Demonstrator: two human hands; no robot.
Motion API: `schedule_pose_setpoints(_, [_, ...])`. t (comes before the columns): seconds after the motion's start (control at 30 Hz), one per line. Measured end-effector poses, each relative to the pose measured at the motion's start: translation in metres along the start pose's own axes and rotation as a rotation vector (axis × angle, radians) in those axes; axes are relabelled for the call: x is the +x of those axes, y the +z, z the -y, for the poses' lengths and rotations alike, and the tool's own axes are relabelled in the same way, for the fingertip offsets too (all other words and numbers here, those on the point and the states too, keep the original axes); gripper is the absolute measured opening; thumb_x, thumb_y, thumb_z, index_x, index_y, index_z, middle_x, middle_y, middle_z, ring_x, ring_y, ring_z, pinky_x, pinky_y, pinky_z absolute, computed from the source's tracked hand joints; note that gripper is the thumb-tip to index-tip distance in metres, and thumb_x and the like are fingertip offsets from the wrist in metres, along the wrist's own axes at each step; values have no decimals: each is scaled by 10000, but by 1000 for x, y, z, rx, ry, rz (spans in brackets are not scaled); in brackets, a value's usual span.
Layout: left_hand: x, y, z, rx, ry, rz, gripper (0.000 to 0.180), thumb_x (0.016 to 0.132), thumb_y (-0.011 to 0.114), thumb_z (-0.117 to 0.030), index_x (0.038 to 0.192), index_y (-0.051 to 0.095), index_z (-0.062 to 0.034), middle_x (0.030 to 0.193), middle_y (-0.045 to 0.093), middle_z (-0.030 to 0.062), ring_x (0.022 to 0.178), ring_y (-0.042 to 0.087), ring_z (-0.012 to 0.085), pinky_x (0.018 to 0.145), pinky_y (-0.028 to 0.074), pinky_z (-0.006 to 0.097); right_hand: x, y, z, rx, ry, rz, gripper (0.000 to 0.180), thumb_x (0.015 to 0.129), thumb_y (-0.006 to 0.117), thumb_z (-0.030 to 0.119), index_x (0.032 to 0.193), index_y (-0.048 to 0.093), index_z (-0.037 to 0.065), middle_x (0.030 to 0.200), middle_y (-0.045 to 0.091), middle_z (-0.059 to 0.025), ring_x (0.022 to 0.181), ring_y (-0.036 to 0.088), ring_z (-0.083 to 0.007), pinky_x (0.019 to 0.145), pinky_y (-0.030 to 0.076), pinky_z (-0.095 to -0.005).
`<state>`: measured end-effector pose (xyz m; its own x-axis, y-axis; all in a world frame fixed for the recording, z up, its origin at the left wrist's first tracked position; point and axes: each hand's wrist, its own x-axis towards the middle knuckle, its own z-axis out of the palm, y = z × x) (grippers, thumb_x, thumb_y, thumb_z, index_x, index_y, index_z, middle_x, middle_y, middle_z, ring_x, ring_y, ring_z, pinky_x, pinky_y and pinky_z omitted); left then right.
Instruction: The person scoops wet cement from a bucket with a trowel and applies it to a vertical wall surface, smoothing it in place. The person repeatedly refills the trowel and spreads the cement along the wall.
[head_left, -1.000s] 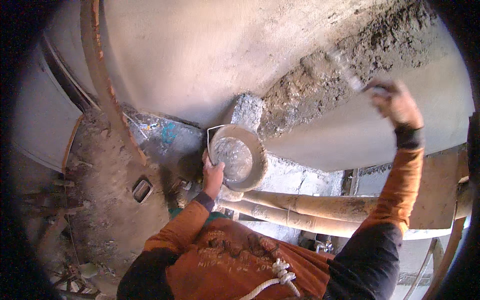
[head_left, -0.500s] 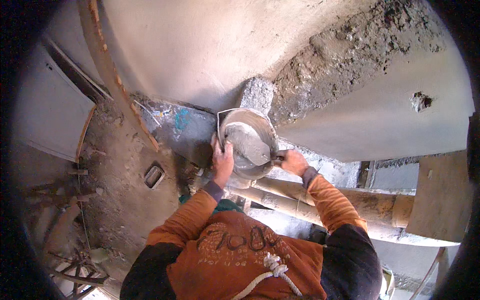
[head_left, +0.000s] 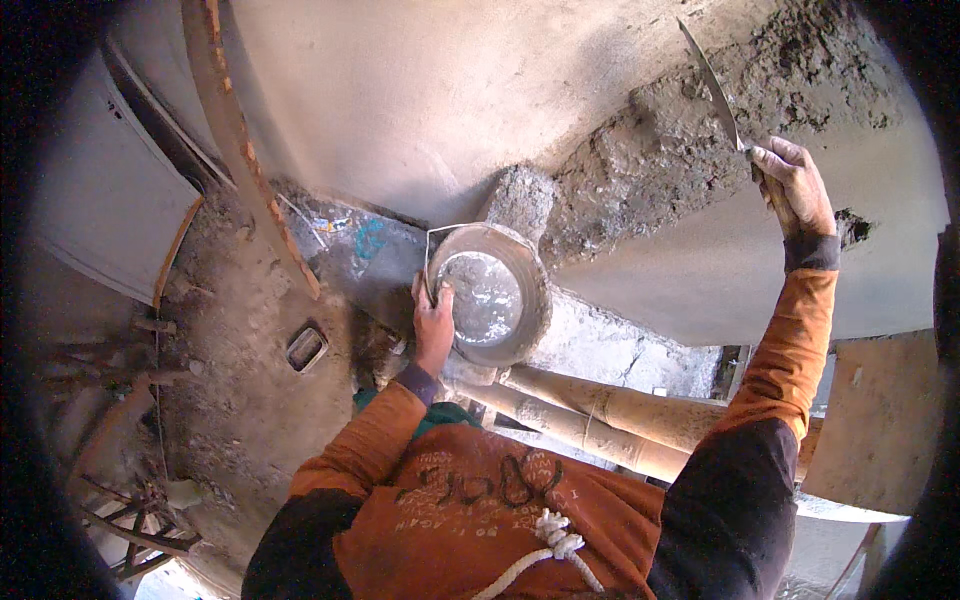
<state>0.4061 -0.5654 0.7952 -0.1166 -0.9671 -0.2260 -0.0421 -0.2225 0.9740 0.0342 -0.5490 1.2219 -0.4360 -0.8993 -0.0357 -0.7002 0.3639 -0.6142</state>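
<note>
My left hand (head_left: 433, 325) is closed on the left rim of a round bucket (head_left: 540, 318), its thumb over the edge. Grey, wet mortar (head_left: 478, 295) lies in the bottom of the bucket, shiny in places. A thin wire handle stands up along the bucket's far left side. Raised at the upper right, my right hand (head_left: 797, 188) grips a trowel (head_left: 712, 85) by its handle. The blade, seen nearly edge-on, points up and left before a band of rough, wet mortar (head_left: 680, 140) on the wall. Whether the blade touches the mortar I cannot tell.
Smooth plastered wall (head_left: 400, 110) surrounds the rough band. Two bamboo poles (head_left: 600, 410) run rightward below the bucket, toward a wooden board (head_left: 875, 415). A long wooden strip (head_left: 245, 160) leans at the left. On the dirt-covered ground sits a small rectangular box (head_left: 307, 348).
My right hand has swung from the bucket up and right to the wall, carrying the trowel. The heap of mortar in the bucket is gone from view. My left hand stays on the rim.
</note>
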Motion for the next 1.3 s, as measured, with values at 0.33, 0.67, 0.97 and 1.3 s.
schedule_pose_setpoints(0.33, [-15, 18, -27, 155, 93, 89, 621, 925, 606, -237, 1430, 362, 30, 1350, 510, 250, 1241, 509, 369, 1046, 386, 401, -71, 290, -104, -995, -372, 656, 234, 861, 551, 199, 877, 745, 68, 898, 729, -161, 851, 727, -294, 730, 579, -442])
schedule_pose_setpoints(0.67, [3, -11, 0, 20, 5, -43, 529, 996, 438, -287, 1400, 420, 55, 1402, 484, 219, 1305, 439, 355, 1093, 326, 384, -102, 291, -179, 30, -181, 593, 356, 863, 668, 332, 1005, 681, 6, 875, 705, -185, 685, 646, -339, 634, 519, -426])
schedule_pose_setpoints(0.97, [-1, -25, 6, 38, -98, -41, 487, 999, 442, -289, 1361, 473, 34, 1307, 558, 173, 1180, 525, 277, 1014, 393, 375, 58, 165, -227, 178, 152, 302, 188, 909, 628, 220, 919, 706, 50, 693, 626, -56, 580, 584, -159, 525, 476, -304])
schedule_pose_setpoints(1.3, [7, -22, -1, 10, -127, -3, 527, 979, 515, -273, 1386, 441, 55, 1334, 550, 169, 1191, 531, 276, 1025, 394, 370, -24, 163, -79, -472, -447, 322, 342, 824, 700, 370, 857, 702, 30, 727, 683, -155, 695, 690, -299, 647, 555, -416])
